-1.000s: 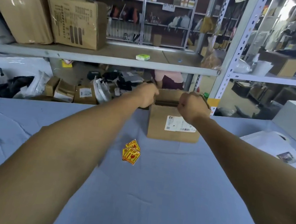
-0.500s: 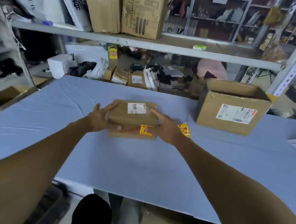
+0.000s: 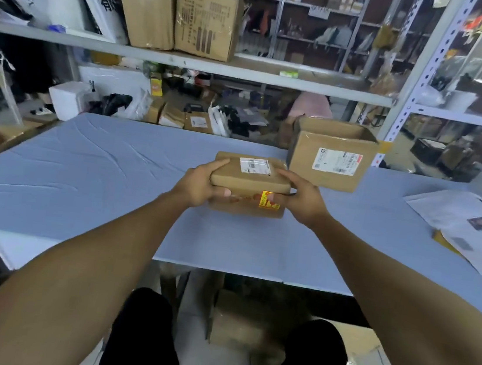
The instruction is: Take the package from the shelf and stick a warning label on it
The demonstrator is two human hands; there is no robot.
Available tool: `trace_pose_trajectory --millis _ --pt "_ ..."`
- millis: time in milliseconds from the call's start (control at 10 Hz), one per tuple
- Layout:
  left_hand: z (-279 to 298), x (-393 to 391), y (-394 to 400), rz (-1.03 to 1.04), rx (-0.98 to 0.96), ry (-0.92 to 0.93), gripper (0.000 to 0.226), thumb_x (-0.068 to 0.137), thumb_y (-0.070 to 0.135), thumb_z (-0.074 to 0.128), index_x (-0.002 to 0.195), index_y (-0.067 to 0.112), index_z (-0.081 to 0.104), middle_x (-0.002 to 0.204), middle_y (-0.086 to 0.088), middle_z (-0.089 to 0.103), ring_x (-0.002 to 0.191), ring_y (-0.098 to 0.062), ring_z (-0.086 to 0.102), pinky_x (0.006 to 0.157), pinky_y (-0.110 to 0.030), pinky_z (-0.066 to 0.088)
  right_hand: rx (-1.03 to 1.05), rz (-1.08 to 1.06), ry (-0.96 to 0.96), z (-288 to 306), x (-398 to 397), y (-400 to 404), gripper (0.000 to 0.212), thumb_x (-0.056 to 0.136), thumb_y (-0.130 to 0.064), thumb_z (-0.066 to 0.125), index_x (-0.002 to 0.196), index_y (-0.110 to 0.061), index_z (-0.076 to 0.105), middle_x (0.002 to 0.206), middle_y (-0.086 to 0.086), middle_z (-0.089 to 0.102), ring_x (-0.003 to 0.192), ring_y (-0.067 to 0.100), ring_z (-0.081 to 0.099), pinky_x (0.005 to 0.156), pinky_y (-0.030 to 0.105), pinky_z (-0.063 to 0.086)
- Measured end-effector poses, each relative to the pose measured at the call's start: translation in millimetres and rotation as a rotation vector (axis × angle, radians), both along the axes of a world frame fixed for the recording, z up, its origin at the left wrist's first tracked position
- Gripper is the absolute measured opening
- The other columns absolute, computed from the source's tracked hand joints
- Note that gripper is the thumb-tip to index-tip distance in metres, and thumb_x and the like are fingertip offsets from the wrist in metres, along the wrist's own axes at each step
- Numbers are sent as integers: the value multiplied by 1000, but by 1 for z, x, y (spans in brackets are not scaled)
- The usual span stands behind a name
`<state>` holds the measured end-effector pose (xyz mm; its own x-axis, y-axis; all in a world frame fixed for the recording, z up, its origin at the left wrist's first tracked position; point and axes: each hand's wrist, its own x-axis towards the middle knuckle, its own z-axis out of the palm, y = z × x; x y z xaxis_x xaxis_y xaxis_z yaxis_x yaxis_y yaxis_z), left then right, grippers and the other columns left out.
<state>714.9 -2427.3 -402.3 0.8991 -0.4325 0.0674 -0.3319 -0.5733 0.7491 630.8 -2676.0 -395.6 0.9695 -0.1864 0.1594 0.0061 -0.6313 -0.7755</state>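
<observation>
A small brown cardboard package (image 3: 249, 177) sits over the middle of the blue table (image 3: 96, 175), with a white shipping label on its top. A yellow and red warning label (image 3: 268, 200) is stuck on its near side face. My left hand (image 3: 201, 184) grips the package's left end, thumb on the near face. My right hand (image 3: 300, 198) grips its right end, with the thumb against the warning label.
An open, larger cardboard box (image 3: 332, 154) with a white label stands just behind and right of the package. White mailer bags (image 3: 469, 230) lie at the table's right. A metal shelf (image 3: 188, 63) carrying big cartons (image 3: 205, 23) runs behind the table. My legs show below the table's near edge.
A second ago both hands were at the larger open box. Since then they have taken hold of the small package, and the view has pulled back from the table. The loose stickers are out of sight.
</observation>
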Motion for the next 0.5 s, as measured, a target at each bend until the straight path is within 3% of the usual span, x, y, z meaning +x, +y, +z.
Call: trace_pose_trajectory --millis 100,200,300,400,500 --pt "-14 -19 -22 -56 15 29 86 79 27 82 152 30 38 150 -10 50 133 -31 51 114 -40 41 -28 -78 4 -8 -32 -19 67 72 -26 82 133 -33 55 129 4 62 114 24 59 96 31 48" --pt "-26 -28 -33 -78 36 31 86 79 28 82 152 34 36 149 -10 52 134 -32 52 114 -43 42 -29 -130 28 -20 -49 -22 57 75 -12 79 127 -22 59 124 9 64 96 26 65 76 27 46" --pt "-26 -24 -37 -98 84 27 85 84 24 78 154 32 31 153 -10 47 135 -34 50 115 -42 40 -53 -131 33 -24 -48 -24 56 78 -8 77 129 -17 57 126 12 62 101 27 62 77 26 44" --pt "-12 -28 -39 -116 149 41 85 86 25 76 156 27 27 155 -12 42 138 -34 46 117 -40 37 -241 -107 133 -1 -46 -17 56 79 -14 75 132 -17 57 134 14 56 119 33 55 89 30 45" --pt "1 -34 -40 -58 122 -12 80 83 36 76 151 28 34 145 -13 47 132 -34 51 113 -44 42 -420 -160 -80 57 -56 -10 38 86 -26 69 123 -16 64 133 13 57 119 30 57 94 34 45"
